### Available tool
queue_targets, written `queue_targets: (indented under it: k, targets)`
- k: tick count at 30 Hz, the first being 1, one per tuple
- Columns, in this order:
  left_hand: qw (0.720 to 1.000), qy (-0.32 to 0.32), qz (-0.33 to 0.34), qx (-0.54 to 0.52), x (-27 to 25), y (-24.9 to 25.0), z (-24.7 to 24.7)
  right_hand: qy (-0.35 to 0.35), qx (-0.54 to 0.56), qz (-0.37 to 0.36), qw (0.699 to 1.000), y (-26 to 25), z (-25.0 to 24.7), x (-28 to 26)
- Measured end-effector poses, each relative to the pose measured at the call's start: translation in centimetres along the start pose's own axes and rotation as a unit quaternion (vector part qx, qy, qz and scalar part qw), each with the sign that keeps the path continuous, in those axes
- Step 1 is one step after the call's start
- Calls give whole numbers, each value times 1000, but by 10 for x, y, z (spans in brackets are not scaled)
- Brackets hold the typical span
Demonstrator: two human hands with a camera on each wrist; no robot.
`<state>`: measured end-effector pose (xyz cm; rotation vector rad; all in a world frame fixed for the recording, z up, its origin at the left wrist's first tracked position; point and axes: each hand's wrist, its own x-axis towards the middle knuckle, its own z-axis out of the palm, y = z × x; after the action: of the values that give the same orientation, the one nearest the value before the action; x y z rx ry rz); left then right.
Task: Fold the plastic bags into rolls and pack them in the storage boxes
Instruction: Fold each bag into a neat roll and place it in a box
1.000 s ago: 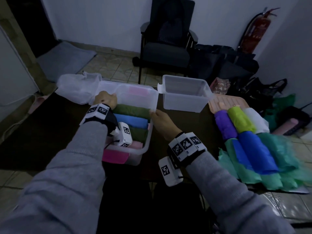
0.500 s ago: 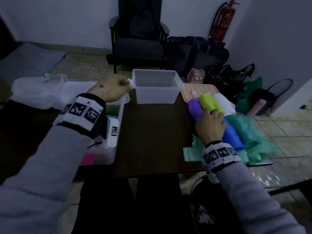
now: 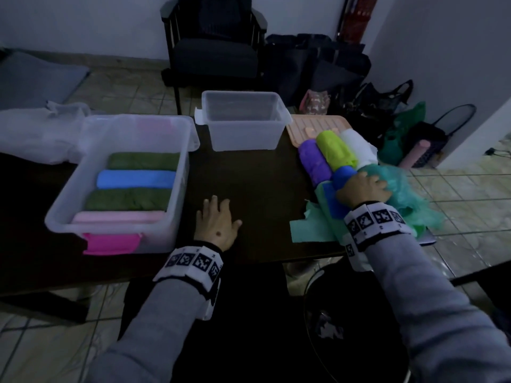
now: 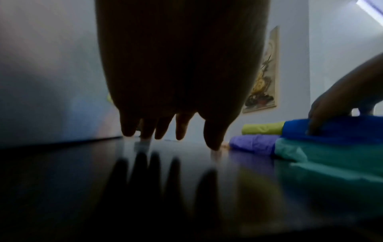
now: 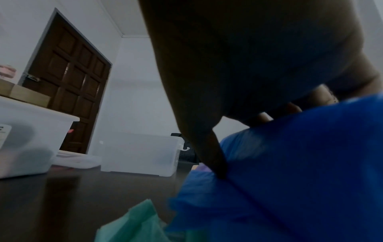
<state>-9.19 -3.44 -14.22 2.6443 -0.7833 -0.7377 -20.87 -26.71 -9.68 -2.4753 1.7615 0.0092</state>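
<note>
A person sits at a dark counter. The left hand lies flat on the bare counter, fingers straight and spread, its grip holding nothing. The right hand rests on a blue bag roll, fingers curved over it, thumb against its side. That roll lies on loose teal bags, next to purple, lime and white rolls. At left, a clear storage box holds green, blue and pink rolls. A second clear box stands behind.
</note>
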Motion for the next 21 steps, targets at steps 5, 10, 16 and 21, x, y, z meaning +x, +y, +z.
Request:
queue_targets:
  k: [5,10,16,21]
  targets:
    - [999,21,-4,39,0,-18,24,10,3,2,1000,1,5,0]
    - [993,100,13,58,-1,-26,39,15,27,1,1000,0,7,-1]
    - [994,97,16,57,-1,-27,38,12,114,-41,993,-9,-4,-10]
    - [991,115,24,58,-2,-28,40,-6,236,-131,963,-37,-29,-25]
